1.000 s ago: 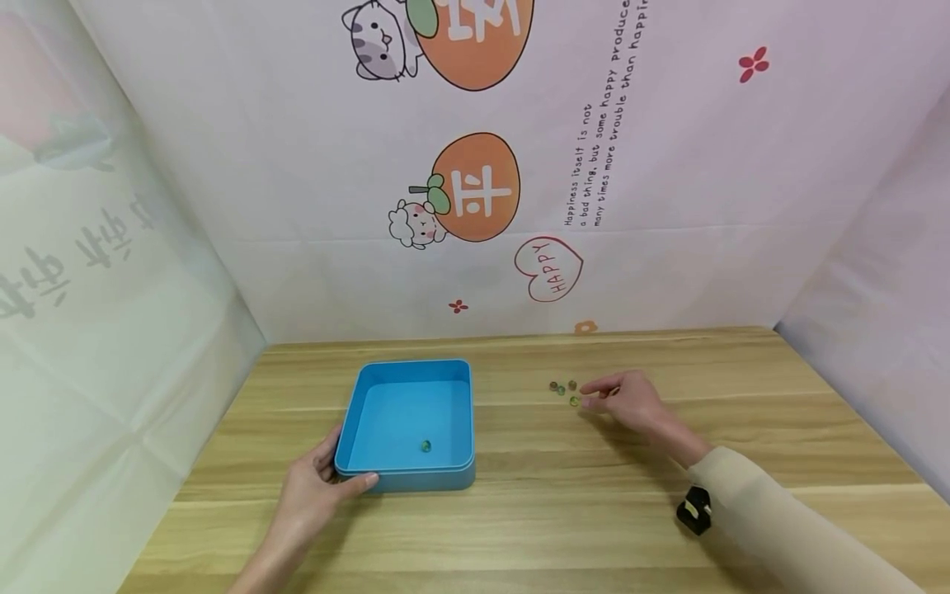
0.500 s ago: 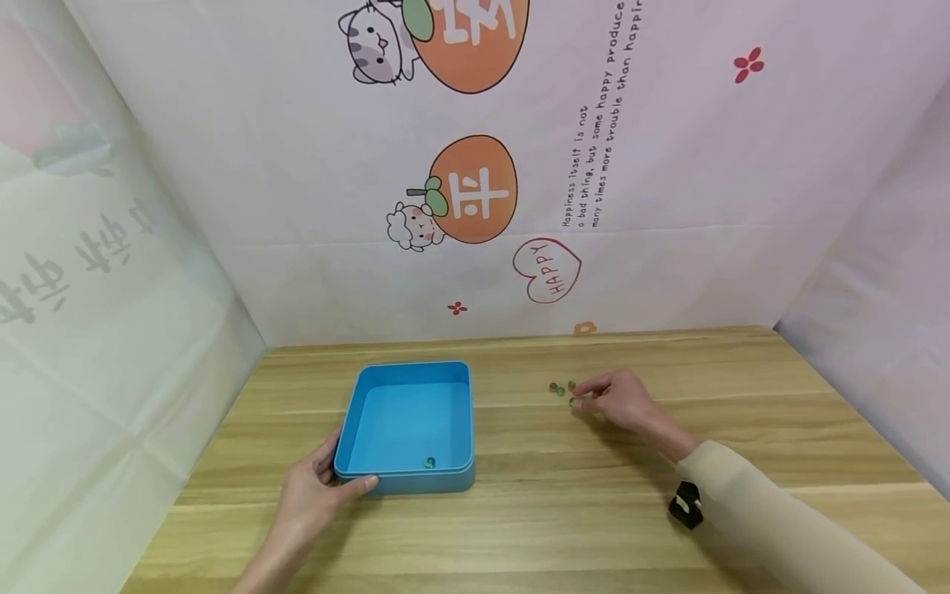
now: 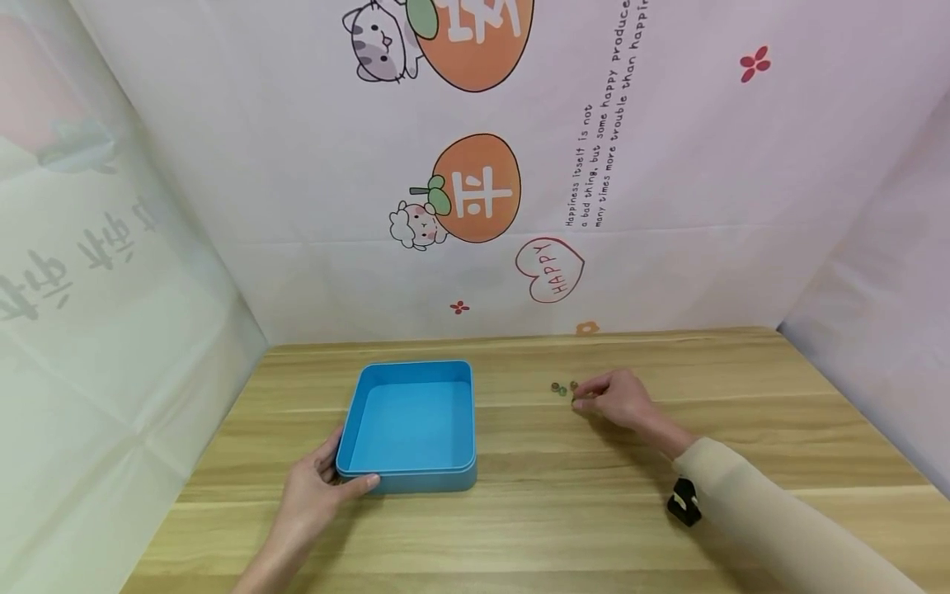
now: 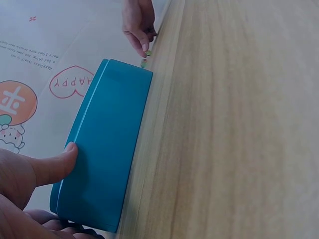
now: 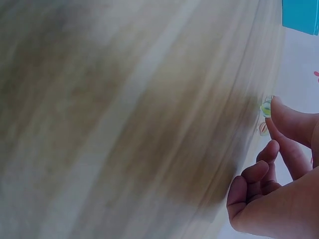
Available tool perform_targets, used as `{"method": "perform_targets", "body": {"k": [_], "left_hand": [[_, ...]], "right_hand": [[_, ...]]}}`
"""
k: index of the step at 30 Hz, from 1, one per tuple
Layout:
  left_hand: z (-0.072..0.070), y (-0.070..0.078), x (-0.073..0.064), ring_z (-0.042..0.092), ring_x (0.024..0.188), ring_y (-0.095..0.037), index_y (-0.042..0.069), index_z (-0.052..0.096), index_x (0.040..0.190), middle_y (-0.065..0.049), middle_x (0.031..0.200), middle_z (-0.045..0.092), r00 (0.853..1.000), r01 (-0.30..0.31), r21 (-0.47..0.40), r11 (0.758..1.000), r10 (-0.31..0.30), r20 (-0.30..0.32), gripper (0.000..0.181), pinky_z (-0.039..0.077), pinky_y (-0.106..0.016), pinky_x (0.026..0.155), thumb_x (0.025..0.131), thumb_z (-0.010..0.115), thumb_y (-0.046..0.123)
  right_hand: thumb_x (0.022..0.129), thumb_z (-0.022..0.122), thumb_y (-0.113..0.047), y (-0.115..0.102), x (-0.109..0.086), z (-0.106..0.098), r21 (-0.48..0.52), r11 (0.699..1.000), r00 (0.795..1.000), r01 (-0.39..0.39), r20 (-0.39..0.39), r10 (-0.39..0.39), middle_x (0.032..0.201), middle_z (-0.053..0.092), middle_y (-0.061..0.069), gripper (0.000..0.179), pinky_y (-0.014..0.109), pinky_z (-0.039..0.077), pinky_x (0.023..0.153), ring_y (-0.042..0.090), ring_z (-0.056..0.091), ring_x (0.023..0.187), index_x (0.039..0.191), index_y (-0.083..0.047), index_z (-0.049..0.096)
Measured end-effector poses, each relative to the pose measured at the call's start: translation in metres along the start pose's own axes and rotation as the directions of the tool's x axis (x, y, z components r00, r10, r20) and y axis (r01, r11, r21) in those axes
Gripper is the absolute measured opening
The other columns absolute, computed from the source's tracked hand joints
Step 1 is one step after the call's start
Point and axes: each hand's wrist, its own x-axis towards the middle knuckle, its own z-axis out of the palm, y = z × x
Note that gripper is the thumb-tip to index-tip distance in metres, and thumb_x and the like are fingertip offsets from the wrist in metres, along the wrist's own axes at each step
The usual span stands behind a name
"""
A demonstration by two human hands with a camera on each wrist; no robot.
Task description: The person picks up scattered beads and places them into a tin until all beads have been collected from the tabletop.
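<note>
My two hands are well apart, each busy with its own thing. My left hand (image 3: 315,485) grips the near left corner of the square blue box (image 3: 423,480): the thumb lies on the front wall, and the fingers go around the left side. My right hand (image 3: 619,399) holds a yellow-green glass marble (image 5: 265,107) in a pinch, between the tips of the thumb and the forefinger, with the other fingers bent in. The marble is at or just above the wooden table (image 3: 534,528); from these views I cannot tell if it touches the wood. Being round, it has no long axis, so what matters, I think, is only the direction: the box stands to the left of it and somewhat closer to me, with bare wood between them. The right hand is clearly the nearer one to the marbles, because the whole width of the box separates my left hand from that side. A striped marble (image 5: 263,129) lies just beside my right forefinger. A little further left on the table are a greenish marble (image 3: 562,391) and a brownish marble (image 3: 555,387), close together; whether these two touch is too small for me to see.
</note>
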Motion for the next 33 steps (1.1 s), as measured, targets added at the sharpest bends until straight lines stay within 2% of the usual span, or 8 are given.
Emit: {"method": "perform_targets", "body": {"k": [20,27,33], "left_hand": [[0.0002,0.0004,-0.0006,0.033,0.149,-0.046,-0.008,0.025,0.163,-0.030,0.165,0.028,1.000,-0.002,0.010,1.000,0.002,-0.005,0.106,0.040,-0.051,0.115,0.083,0.092,0.011],[0.0000,0.0001,-0.0008,0.033,0.149,-0.046,-0.006,0.024,0.163,-0.029,0.165,0.027,1.000,0.012,0.005,1.000,-0.012,-0.002,0.106,0.041,-0.051,0.114,0.084,0.092,0.011],[0.0001,0.0004,-0.0007,0.031,0.150,-0.046,-0.006,0.024,0.164,-0.030,0.166,0.026,1.000,0.011,0.006,1.000,-0.011,0.001,0.106,0.040,-0.051,0.115,0.084,0.092,0.011]], "right_hand": [[0.091,0.084,-0.011,0.0005,-0.0007,0.0020,-0.033,0.999,1.000,0.027,-0.007,-0.027,0.102,0.075,0.009,0.018,0.033,0.047,0.066,0.022,0.055,0.081,0.106,-0.001,0.082],[0.092,0.083,-0.011,-0.0036,-0.0050,0.0013,0.020,1.000,1.000,0.009,-0.004,-0.009,0.094,0.071,0.008,0.019,0.028,0.045,0.058,0.019,0.054,0.073,0.108,0.000,0.081],[0.092,0.084,-0.013,-0.0066,-0.0057,-0.0005,0.045,0.999,1.000,0.002,-0.006,-0.002,0.093,0.068,0.008,0.021,0.027,0.043,0.058,0.019,0.052,0.075,0.110,-0.001,0.081]]}}
